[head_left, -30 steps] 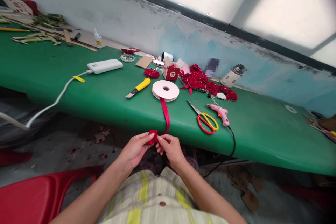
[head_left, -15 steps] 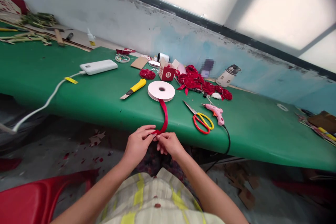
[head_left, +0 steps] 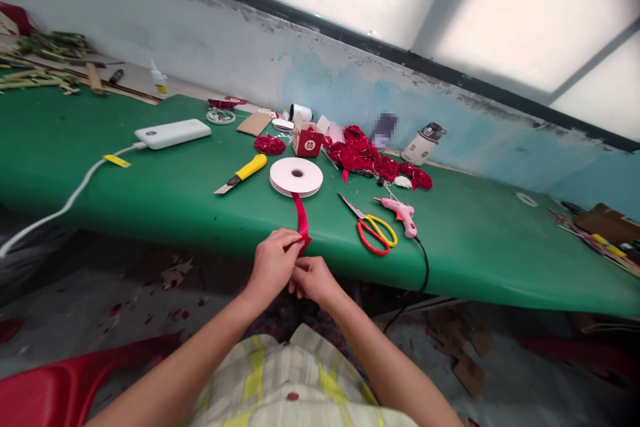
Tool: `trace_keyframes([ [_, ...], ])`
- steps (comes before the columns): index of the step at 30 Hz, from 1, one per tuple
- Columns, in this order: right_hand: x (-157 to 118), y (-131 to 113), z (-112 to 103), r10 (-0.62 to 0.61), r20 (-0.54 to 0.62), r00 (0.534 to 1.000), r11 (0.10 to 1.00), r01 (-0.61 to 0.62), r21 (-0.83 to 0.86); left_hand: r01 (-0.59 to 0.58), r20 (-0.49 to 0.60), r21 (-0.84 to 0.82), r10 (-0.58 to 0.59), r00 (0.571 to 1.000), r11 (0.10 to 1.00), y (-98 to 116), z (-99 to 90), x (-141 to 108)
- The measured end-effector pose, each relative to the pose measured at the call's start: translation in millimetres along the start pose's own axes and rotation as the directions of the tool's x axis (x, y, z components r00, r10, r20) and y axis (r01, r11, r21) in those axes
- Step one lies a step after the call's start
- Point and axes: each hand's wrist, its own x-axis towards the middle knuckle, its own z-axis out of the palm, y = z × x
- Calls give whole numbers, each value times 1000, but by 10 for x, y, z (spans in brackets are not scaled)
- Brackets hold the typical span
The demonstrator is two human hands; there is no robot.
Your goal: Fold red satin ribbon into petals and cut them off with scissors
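Observation:
A red ribbon [head_left: 301,213] runs from under a white spool [head_left: 296,177] down to the table's front edge. My left hand [head_left: 274,263] pinches the ribbon near its folded end, thumb and fingers pressed together. Just below and to the right, my right hand [head_left: 313,279] is closed with its fingertips on the ribbon's lower part, partly hidden behind the left hand. Right of the spool lie scissors [head_left: 371,225] with red and yellow handles and a pink glue gun [head_left: 400,213]. A yellow utility knife [head_left: 242,174] with its blade out is at the left.
Red fabric flowers [head_left: 357,153] are heaped behind the spool, beside a small red box [head_left: 307,139]. A white power bank [head_left: 173,134] with a cable lies left on the green table [head_left: 475,240]. A red chair [head_left: 60,380] stands lower left.
My left hand has moved up the ribbon, which now hangs straighter and shows a fold at the fingers. My right hand sits slightly lower. The view has shifted a little to the right.

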Motion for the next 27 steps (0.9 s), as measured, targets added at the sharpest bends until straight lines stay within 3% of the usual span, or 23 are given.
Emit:
trace_keyframes([
  [2, -136, -53, -72, -8, 3, 1000, 1000, 8, -5, 176, 27, -146, -174, 984, 974, -12, -139, 38],
  [4, -245, -116, -153, -42, -118, 992, 999, 41, -10, 408, 154, -334, -378, 913, 850, -12, -274, 77],
  [6, -284, -185, -208, -85, -234, 969, 996, 84, -13, 517, 240, -421, -458, 856, 745, 2, -358, 99],
  [8, -252, -250, -208, -111, -218, 970, 994, 110, -15, 551, 281, -445, -474, 834, 706, 26, -379, 99],
  [12, -133, -311, -83, -110, -78, 991, 994, 112, 18, 575, 314, -457, -481, 818, 679, 62, -336, 58],
  [19, -146, -159, -4, -15, -112, 994, 965, 44, 257, 619, 368, -525, -500, 784, 584, -15, -406, -75],
  [23, -158, -95, -41, -37, -136, 990, 973, 67, 222, 652, 355, -537, -558, 750, 535, -65, -489, -218],
  [27, -144, -54, -29, -78, -144, 987, 979, 103, 175, 643, 339, -517, -554, 760, 566, -86, -500, -325],
])
